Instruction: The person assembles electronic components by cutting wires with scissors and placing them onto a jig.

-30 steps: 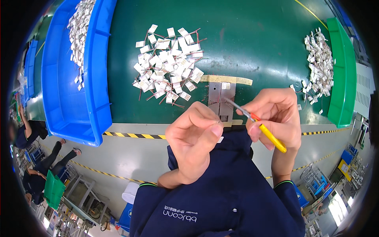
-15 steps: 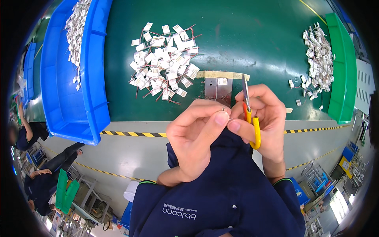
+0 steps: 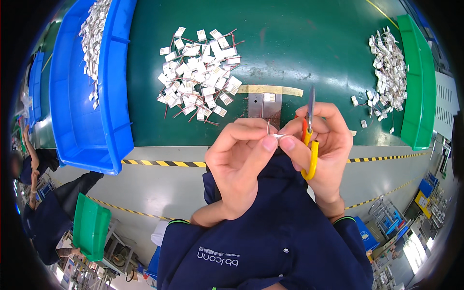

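Observation:
Close in front of my chest, my left hand [image 3: 240, 166] pinches a small white connector [image 3: 277, 136] between thumb and fingertips, and a thin wire rises from it. My right hand [image 3: 328, 150] touches the connector's other side with thumb and index finger. Scissors [image 3: 311, 145] with yellow-and-red handles are tucked in the same right hand, blades pointing away from me. Just beyond my hands lies a metal plate [image 3: 274, 110] with one white connector [image 3: 269, 97] on it. Left of the plate spreads a heap of white connectors [image 3: 203, 79] with dark red wires.
A blue bin [image 3: 77, 130] with many connectors stands left. At the right, another connector pile [image 3: 388, 72] lies beside a green tray [image 3: 418, 92]. A tan tape strip [image 3: 290, 91] crosses the green table [image 3: 299, 43]. Behind left, a co-worker [image 3: 53, 212] holds a green tray [image 3: 92, 227].
My fingertips have come together on the connector, which now shows more, with its wire upright. The scissors have shifted slightly right. The co-worker's green tray has turned and moved.

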`<state>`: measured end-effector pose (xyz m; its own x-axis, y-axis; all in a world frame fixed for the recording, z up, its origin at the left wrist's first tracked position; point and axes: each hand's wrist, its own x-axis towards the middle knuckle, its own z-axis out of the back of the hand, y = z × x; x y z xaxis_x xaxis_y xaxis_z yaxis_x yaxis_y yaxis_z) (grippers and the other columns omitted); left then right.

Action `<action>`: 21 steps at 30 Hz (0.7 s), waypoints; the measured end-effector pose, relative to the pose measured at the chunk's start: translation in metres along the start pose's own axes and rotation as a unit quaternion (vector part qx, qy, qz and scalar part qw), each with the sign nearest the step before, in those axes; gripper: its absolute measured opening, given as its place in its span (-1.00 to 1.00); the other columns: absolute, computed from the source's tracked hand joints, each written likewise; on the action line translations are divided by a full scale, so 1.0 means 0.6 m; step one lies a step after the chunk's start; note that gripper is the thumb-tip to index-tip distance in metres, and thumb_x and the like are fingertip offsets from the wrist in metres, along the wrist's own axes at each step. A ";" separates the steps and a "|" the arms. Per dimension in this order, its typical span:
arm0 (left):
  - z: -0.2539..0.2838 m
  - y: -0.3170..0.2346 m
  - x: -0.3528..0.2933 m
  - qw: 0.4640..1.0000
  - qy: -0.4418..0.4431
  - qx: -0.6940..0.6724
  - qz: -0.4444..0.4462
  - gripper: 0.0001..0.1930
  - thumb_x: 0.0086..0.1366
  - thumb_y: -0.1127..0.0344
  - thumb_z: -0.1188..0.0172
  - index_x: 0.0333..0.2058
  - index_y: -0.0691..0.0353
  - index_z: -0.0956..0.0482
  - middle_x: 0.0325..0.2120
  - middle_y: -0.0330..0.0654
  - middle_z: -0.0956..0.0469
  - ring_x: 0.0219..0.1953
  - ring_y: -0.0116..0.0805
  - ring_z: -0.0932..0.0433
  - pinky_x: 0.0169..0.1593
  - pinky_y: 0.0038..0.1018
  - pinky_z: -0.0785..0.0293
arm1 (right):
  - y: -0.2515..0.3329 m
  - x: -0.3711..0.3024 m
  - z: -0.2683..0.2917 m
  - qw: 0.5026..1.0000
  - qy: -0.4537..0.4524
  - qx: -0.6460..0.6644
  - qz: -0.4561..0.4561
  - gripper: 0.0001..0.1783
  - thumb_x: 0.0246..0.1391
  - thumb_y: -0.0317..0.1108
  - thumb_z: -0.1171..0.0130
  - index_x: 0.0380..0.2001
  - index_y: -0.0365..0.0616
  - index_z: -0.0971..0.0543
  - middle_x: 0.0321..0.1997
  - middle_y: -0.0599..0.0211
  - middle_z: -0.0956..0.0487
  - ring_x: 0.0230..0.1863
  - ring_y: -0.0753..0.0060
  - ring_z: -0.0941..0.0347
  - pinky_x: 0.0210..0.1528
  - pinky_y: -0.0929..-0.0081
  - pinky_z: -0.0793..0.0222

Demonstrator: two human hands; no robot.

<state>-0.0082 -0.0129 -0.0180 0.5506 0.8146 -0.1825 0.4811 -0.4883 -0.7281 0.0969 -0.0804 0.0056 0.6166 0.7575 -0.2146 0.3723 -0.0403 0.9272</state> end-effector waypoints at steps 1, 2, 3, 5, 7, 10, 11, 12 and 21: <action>0.000 0.000 0.000 1.000 0.000 0.000 -0.001 -0.88 0.15 0.66 -0.14 -0.31 0.43 -0.47 -0.27 -0.07 -0.49 -0.24 -0.43 -0.49 -0.13 -0.55 -0.42 | -0.002 0.000 0.001 1.000 0.001 0.000 0.000 -0.56 -0.14 -0.72 -0.26 -0.15 -0.31 -0.36 -0.37 0.22 -0.57 -0.32 0.62 -0.52 -0.30 0.73 -0.41; 0.000 0.001 0.001 1.000 -0.004 -0.001 0.000 -0.89 0.15 0.64 -0.14 -0.31 0.43 -0.47 -0.28 -0.07 -0.49 -0.24 -0.42 -0.49 -0.13 -0.54 -0.42 | -0.003 -0.001 0.002 1.000 0.011 -0.018 0.008 -0.56 -0.15 -0.72 -0.26 -0.16 -0.31 -0.36 -0.37 0.23 -0.57 -0.32 0.61 -0.52 -0.30 0.74 -0.41; 0.000 0.002 0.000 1.000 -0.009 -0.003 0.001 -0.89 0.16 0.63 -0.14 -0.32 0.42 -0.47 -0.29 -0.07 -0.50 -0.25 -0.42 -0.49 -0.13 -0.53 -0.42 | -0.004 0.000 0.003 0.999 0.022 -0.036 0.015 -0.55 -0.15 -0.72 -0.26 -0.16 -0.31 -0.36 -0.37 0.24 -0.57 -0.32 0.61 -0.52 -0.30 0.74 -0.40; -0.004 0.000 0.001 1.000 -0.014 -0.003 -0.003 -0.90 0.16 0.63 -0.14 -0.32 0.42 -0.47 -0.31 -0.08 -0.50 -0.26 -0.42 -0.49 -0.14 -0.53 -0.41 | -0.004 0.001 0.002 0.999 0.023 -0.032 0.014 -0.56 -0.15 -0.72 -0.26 -0.16 -0.32 -0.36 -0.38 0.26 -0.56 -0.33 0.62 -0.52 -0.31 0.74 -0.40; -0.005 -0.001 0.001 1.000 -0.019 -0.004 -0.006 -0.90 0.15 0.62 -0.14 -0.32 0.42 -0.48 -0.33 -0.08 -0.50 -0.27 -0.42 -0.49 -0.14 -0.53 -0.41 | -0.004 0.001 0.002 0.999 0.022 -0.028 0.012 -0.56 -0.16 -0.72 -0.26 -0.16 -0.32 -0.36 -0.38 0.27 -0.56 -0.34 0.62 -0.52 -0.32 0.75 -0.40; -0.004 -0.002 0.000 1.000 -0.025 -0.001 0.001 -0.91 0.14 0.64 -0.13 -0.34 0.42 -0.49 -0.35 -0.09 -0.51 -0.29 -0.42 -0.50 -0.15 -0.53 -0.41 | -0.006 0.000 0.007 0.999 0.051 -0.016 0.003 -0.56 -0.16 -0.72 -0.25 -0.17 -0.33 -0.36 -0.38 0.28 -0.55 -0.35 0.64 -0.52 -0.34 0.75 -0.39; -0.004 -0.002 -0.001 1.000 -0.028 -0.005 0.001 -0.92 0.14 0.64 -0.13 -0.35 0.42 -0.49 -0.36 -0.10 -0.51 -0.29 -0.42 -0.50 -0.15 -0.54 -0.41 | -0.008 0.000 0.007 0.998 0.056 -0.011 0.002 -0.57 -0.16 -0.72 -0.25 -0.17 -0.33 -0.36 -0.38 0.28 -0.55 -0.36 0.64 -0.52 -0.35 0.76 -0.39; -0.004 -0.001 -0.001 0.999 -0.031 -0.008 0.001 -0.93 0.15 0.63 -0.13 -0.36 0.42 -0.50 -0.37 -0.10 -0.51 -0.30 -0.43 -0.50 -0.15 -0.54 -0.41 | -0.009 0.000 0.008 0.998 0.062 -0.007 0.000 -0.57 -0.16 -0.72 -0.25 -0.18 -0.33 -0.37 -0.38 0.28 -0.55 -0.36 0.65 -0.52 -0.36 0.76 -0.38; -0.013 -0.002 -0.004 0.999 -0.037 -0.015 0.000 -0.94 0.15 0.62 -0.12 -0.37 0.43 -0.50 -0.40 -0.08 -0.51 -0.32 -0.42 -0.49 -0.18 -0.56 -0.40 | -0.007 -0.004 0.009 0.997 0.077 -0.002 -0.010 -0.57 -0.17 -0.71 -0.26 -0.18 -0.33 -0.37 -0.37 0.30 -0.54 -0.36 0.65 -0.52 -0.35 0.76 -0.39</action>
<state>-0.0052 -0.0167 -0.0115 0.4997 0.8346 -0.2318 0.5018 -0.4971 -0.7079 0.0975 -0.0853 0.0007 0.4953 0.8490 -0.1840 0.3802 -0.0214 0.9247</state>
